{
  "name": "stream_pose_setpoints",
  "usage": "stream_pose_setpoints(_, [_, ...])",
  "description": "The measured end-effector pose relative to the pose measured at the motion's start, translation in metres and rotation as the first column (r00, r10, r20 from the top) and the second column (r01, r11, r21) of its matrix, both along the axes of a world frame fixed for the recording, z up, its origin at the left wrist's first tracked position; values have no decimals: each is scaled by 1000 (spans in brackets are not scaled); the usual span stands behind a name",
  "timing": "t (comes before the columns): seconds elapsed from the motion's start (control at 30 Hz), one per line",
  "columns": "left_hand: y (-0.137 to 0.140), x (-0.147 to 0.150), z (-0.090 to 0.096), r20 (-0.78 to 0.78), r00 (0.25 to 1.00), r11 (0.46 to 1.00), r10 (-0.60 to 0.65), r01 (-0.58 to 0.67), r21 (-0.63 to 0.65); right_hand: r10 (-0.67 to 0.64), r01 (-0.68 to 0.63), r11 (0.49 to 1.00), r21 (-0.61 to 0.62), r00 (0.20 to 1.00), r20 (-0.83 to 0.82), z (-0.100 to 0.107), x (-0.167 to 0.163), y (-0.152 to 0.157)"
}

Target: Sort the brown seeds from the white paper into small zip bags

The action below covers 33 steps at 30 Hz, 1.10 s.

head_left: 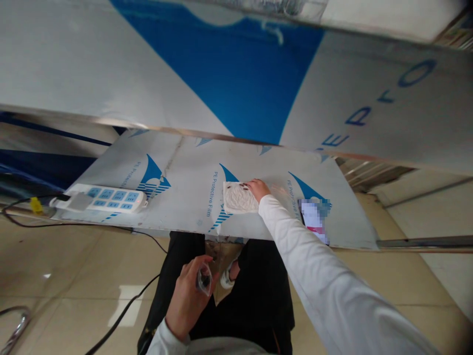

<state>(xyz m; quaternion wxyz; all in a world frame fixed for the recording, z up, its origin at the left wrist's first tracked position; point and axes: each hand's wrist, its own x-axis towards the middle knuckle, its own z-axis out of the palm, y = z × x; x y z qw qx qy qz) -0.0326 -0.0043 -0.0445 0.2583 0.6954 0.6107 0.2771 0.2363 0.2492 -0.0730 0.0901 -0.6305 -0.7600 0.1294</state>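
My left hand (pixel 192 293) is low over my lap, its fingers wrapped round a small clear plastic container (pixel 204 279) with something dark inside. Whether this is a bag or a cup, I cannot tell. On the film-covered shelf (pixel 188 187) lies a square white wrinkled pad (pixel 239 199), like folded tissue, with a few small dark bits near its far edge. My right hand (pixel 259 189) rests at the pad's upper right corner, fingers bent and close together by the dark bits. What its fingertips hold, if anything, is too small to make out.
A white power strip (pixel 116 198) with a black cable lies at the shelf's left. To the right of my forearm is a phone (pixel 314 219) with its screen lit. A higher film-covered panel (pixel 254 69) overhangs the shelf's back. Black cable (pixel 125 315) trails over the tiled floor.
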Motion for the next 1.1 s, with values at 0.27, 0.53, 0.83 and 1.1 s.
stream_pose_setpoints(0.27, [39,14,15,103,995,1000,9,-8,-11,-83,93,993,68,988,-133,40,-10,-15])
stream_pose_setpoints(0.53, [79,51,46,289,956,992,-49,12,127,218,-189,976,111,806,-551,145,-70,-159])
stream_pose_setpoints(0.83, [63,72,54,393,918,987,-53,-12,163,476,-470,871,145,879,-11,155,-77,-182])
stream_pose_setpoints(1.1, [44,72,27,434,900,992,44,-90,86,307,-275,951,140,893,-329,118,-86,-200])
